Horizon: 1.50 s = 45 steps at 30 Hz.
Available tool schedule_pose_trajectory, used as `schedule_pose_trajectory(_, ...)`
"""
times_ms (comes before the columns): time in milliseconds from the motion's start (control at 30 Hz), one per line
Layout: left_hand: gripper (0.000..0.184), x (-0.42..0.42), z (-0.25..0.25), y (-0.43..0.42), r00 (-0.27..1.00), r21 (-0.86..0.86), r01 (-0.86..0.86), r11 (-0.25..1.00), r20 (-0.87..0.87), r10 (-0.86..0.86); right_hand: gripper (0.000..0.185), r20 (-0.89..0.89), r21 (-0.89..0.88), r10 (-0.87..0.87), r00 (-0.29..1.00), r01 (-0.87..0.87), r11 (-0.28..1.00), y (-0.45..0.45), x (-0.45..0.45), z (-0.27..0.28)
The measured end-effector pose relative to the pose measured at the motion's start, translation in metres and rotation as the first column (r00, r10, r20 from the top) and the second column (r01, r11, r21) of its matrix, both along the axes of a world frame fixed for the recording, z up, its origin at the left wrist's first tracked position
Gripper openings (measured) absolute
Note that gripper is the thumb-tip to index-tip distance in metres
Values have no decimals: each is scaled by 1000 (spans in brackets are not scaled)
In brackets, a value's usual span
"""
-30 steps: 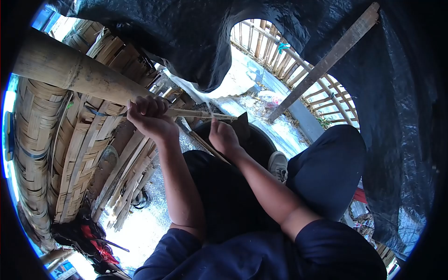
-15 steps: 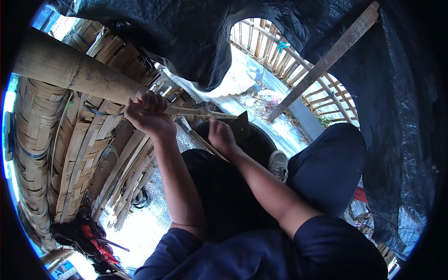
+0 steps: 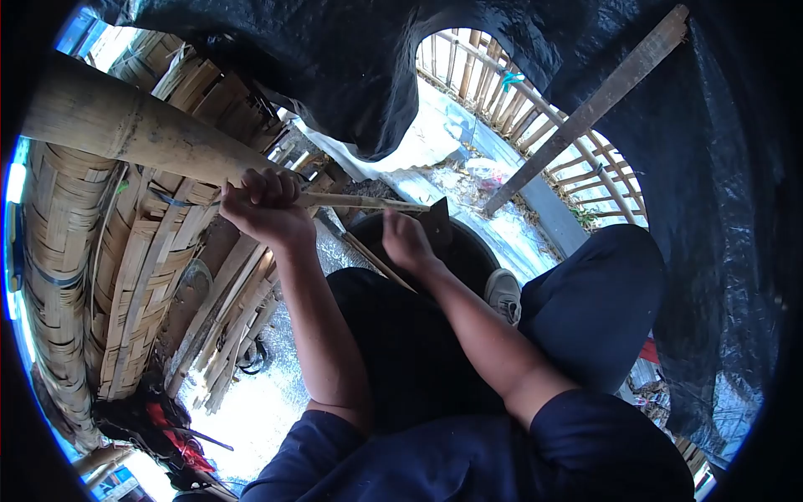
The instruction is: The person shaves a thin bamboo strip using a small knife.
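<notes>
My left hand (image 3: 263, 205) is closed around a pale bamboo strip (image 3: 360, 202), beside the end of a thick bamboo pole. The strip runs rightward from this fist, its far end by a dark, pointed knife blade (image 3: 437, 222). Below the strip, my right hand (image 3: 407, 240) is a fist right beside the blade; it appears to grip the knife, though the handle is hidden. A dark round tub (image 3: 477, 251) sits beneath the blade and right hand. A thin stick (image 3: 376, 261) slants down past my right wrist.
The thick bamboo pole (image 3: 159, 134) crosses the upper left. Rolled woven bamboo (image 3: 67, 234) and a pile of split strips (image 3: 234, 326) lie at left. Black plastic sheeting (image 3: 335, 58) hangs overhead, with a slanted wooden plank (image 3: 585, 113) at right. A bamboo fence (image 3: 519, 100) stands outside.
My right hand has shifted slightly up and to the right, close under the bamboo strip. My left hand keeps its hold in nearly the same place. The view has shifted a little.
</notes>
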<state>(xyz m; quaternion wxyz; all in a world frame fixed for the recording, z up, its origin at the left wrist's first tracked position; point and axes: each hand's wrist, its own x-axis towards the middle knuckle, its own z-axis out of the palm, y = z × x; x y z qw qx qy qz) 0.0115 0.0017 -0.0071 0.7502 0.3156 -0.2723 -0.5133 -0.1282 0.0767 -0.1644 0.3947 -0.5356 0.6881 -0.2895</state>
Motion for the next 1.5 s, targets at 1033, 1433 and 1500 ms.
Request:
schedule_pose_trajectory(1033, 42, 11, -1, -5, 963, 159, -261, 952, -20, 268, 55, 142, -157, 71, 987, -49, 986, -1, 14, 5)
schedule_pose_trajectory(1433, 42, 18, -7, -7, 967, 118, -243, 963, -45, 250, 49, -56, 236, -50, 997, 62, 970, -3, -8, -20)
schedule_pose_trajectory(1500, 42, 19, -9, -8, 970, 118, -228, 967, -59, 236, 49, 73, 38, 12, 997, -15, 999, 3, 6, -15)
